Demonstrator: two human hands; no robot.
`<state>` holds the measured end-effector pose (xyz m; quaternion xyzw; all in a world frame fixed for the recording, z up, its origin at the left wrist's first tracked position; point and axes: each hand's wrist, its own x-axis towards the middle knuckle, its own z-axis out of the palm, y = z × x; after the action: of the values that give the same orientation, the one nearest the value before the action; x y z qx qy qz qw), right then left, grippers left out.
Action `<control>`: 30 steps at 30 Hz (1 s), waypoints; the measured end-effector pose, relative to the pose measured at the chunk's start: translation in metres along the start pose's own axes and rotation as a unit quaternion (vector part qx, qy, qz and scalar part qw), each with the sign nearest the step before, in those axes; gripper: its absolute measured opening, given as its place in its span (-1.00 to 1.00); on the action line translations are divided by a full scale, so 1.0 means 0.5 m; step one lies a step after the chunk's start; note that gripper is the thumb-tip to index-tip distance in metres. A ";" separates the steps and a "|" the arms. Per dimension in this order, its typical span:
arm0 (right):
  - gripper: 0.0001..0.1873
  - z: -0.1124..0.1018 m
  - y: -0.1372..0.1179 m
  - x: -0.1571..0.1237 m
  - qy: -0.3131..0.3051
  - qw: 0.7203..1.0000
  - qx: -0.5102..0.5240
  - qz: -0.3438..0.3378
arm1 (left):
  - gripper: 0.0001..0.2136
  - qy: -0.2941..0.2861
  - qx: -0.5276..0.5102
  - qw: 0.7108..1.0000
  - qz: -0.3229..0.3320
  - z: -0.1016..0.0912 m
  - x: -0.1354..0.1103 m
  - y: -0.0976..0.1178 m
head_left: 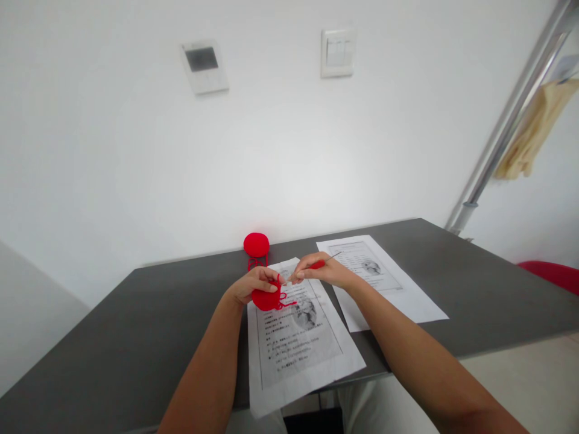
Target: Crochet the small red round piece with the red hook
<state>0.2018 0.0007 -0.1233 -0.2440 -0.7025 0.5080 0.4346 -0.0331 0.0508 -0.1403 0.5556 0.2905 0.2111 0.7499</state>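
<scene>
My left hand (254, 284) pinches a round piece of red crochet work (266, 299), with loops and a loose yarn tail hanging at its right side. My right hand (315, 269) is closed around a crochet hook (322, 263) with a red grip; its thin metal end points up and right. The hook's working tip meets the yarn near my left fingertips, too small to make out clearly. Behind my left hand, a ball of red yarn (256, 245) sits by the wall, with strands trailing down toward the work.
Beneath my hands lies a printed sheet (316, 355) overhanging the front edge of the dark grey table (181, 337). A second printed sheet (407, 301) is to the right. The white wall holds a switch (338, 53) and a panel (205, 66). A red seat (549, 276) shows at far right.
</scene>
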 end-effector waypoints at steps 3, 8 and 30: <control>-0.79 0.003 0.000 0.000 0.008 1.000 -0.018 -0.010 | -0.72 0.001 0.000 1.000 0.005 0.003 -0.002 0.002; -0.81 0.006 0.002 0.000 0.008 0.998 -0.053 -0.037 | -0.72 -0.005 -0.015 1.000 0.021 0.009 -0.003 0.004; -0.76 0.027 0.005 0.005 0.087 0.994 0.066 -0.015 | -0.72 0.068 0.002 0.996 0.053 0.034 0.006 0.013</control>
<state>0.1885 -0.0032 -0.1263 -0.2479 -0.6301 0.5238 0.5169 -0.0192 0.0425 -0.1313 0.5563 0.3113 0.2873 0.7149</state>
